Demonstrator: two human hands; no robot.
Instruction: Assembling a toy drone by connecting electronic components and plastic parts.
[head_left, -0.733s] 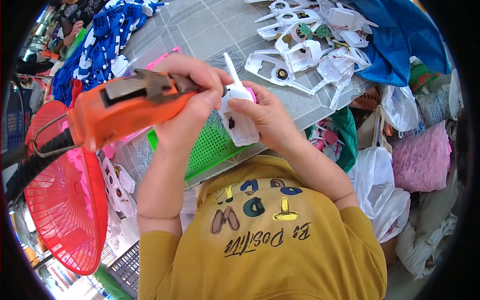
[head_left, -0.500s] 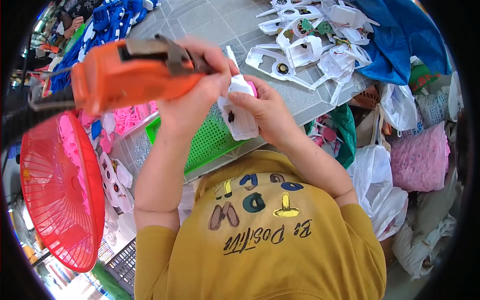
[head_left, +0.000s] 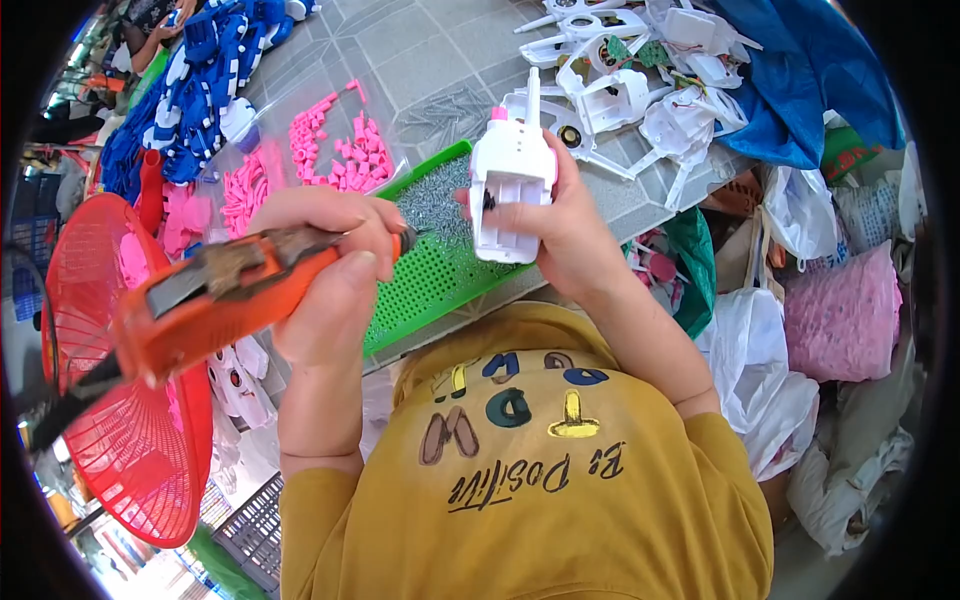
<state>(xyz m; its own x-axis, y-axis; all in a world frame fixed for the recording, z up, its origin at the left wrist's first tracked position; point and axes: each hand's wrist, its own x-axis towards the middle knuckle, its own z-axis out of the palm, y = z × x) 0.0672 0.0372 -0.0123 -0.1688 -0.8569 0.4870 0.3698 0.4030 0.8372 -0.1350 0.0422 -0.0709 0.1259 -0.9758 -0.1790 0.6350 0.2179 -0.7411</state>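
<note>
White housing (head_left: 515,150) is up in our right hand (head_left: 578,225), above the far-right part of the green tray (head_left: 400,300). Narrow stem points away from us, hollow compartment faces up, pink bits show at its upper left and right edge. Right hand is clamped on it, thumb across the lower part.

Our left hand (head_left: 330,260) is wrapped around the orange driver (head_left: 225,295), dark nose over the tray, clear of the housing. So hands are apart, both loaded. Can't tell whether a screw sits on the driver's nose.

Tray is perforated; small metal screws (head_left: 450,210) heap toward its far side. Just beyond, on the worktop (head_left: 385,50), we have longer thin metal pieces (head_left: 445,110). Left of those: pink plastic parts (head_left: 355,160) in a clear container.

Farther out, far right: pile of white shells (head_left: 615,95) against a blue bag (head_left: 800,80). Far left: blue-and-white parts (head_left: 195,95). Near left: red basket (head_left: 110,400) tipped on its side. Off our right edge: green bag (head_left: 695,280), white plastic bag (head_left: 755,390), pink bundle (head_left: 840,320).
</note>
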